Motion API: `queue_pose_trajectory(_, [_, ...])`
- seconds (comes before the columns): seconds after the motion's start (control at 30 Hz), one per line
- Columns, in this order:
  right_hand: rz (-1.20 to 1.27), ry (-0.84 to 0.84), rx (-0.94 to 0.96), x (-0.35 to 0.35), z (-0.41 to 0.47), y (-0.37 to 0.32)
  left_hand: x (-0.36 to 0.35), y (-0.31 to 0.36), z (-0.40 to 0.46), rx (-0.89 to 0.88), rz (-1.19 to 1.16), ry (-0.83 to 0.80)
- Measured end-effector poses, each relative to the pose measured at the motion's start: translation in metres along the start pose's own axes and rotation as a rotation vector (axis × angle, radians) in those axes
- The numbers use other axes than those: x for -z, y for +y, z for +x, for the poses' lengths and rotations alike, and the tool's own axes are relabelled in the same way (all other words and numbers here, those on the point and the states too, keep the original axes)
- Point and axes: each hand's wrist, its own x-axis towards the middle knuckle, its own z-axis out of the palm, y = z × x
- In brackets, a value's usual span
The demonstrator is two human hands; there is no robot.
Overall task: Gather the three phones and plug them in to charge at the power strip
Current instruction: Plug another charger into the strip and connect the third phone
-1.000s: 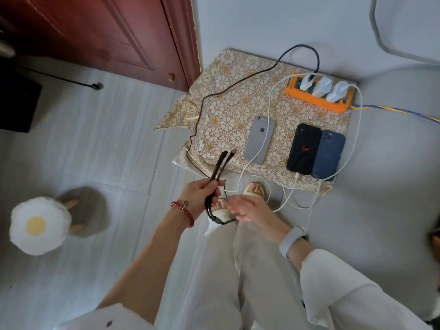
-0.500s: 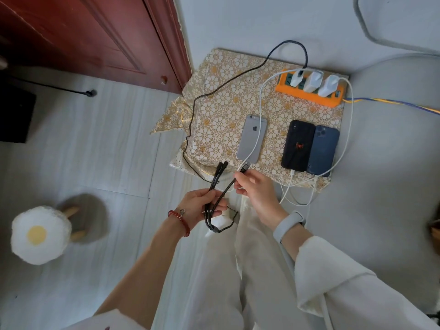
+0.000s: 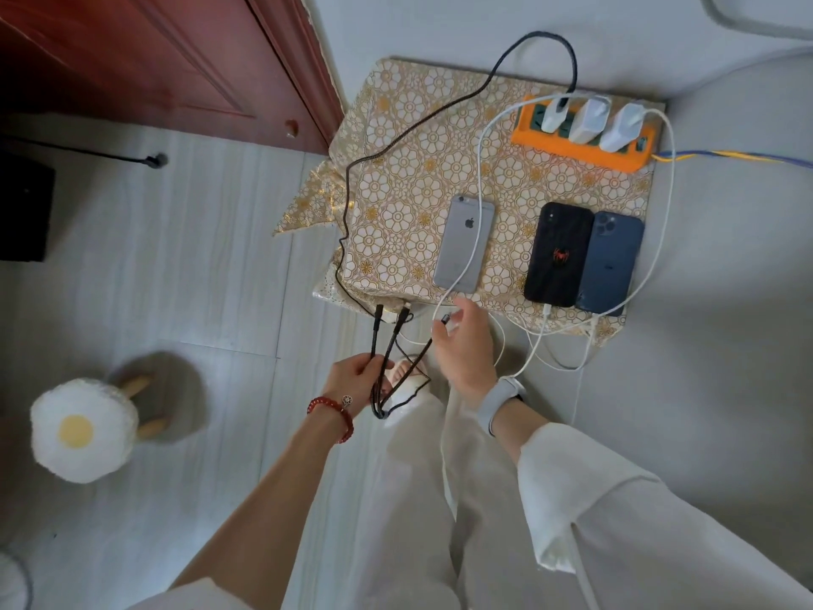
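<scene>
Three phones lie face down on a gold-patterned cloth [image 3: 409,169]: a silver phone [image 3: 464,242], a black phone [image 3: 556,253] and a blue phone [image 3: 611,261]. White cables run into the bottom ends of the black and blue phones. An orange power strip [image 3: 580,145] at the back holds three white chargers. My left hand [image 3: 356,380] grips a black multi-head cable [image 3: 387,345] below the cloth's front edge. My right hand [image 3: 462,341] pinches one connector tip of that cable just below the silver phone.
A dark red door [image 3: 154,59] stands at the upper left. A fried-egg shaped stool [image 3: 83,429] sits on the tiled floor at the left. A grey rounded seat [image 3: 726,301] is at the right. My feet and light trousers are below the hands.
My right hand has picked one black connector out of the bundle and lifted it toward the silver phone's lower end. My left hand keeps holding the other cable heads.
</scene>
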Motion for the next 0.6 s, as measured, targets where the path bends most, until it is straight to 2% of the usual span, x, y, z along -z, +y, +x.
queue_pose_trajectory(0.07, [0.058,-0.134,0.063,0.002,-0.005,-0.009,-0.003,0.002,-0.001,-0.028,0.046,0.007])
queue_pose_trajectory(0.13, [0.089,-0.327,0.013,-0.001,-0.005,-0.012,-0.007,0.006,-0.002,-0.052,0.093,-0.001])
queue_pose_trajectory(0.17, [0.094,-0.361,-0.018,-0.004,-0.003,-0.011,-0.009,0.007,-0.002,-0.055,0.116,-0.017])
queue_pose_trajectory(0.27, [0.125,-0.317,-0.090,-0.009,0.007,-0.006,-0.017,0.009,0.000,-0.016,0.138,-0.025])
queue_pose_trajectory(0.33, [0.215,-0.352,-0.213,-0.013,0.010,-0.001,-0.022,0.004,0.007,0.077,0.043,0.067])
queue_pose_trajectory(0.4, [0.235,-0.474,-0.260,-0.018,0.010,0.003,-0.023,-0.004,0.014,0.211,-0.081,0.169])
queue_pose_trajectory(0.5, [-0.176,-0.546,0.000,-0.018,0.015,0.000,-0.019,-0.018,0.018,0.348,-0.181,0.236])
queue_pose_trajectory(0.6, [-0.464,-0.358,0.317,-0.014,0.031,-0.002,-0.010,-0.024,0.026,0.331,-0.057,0.252])
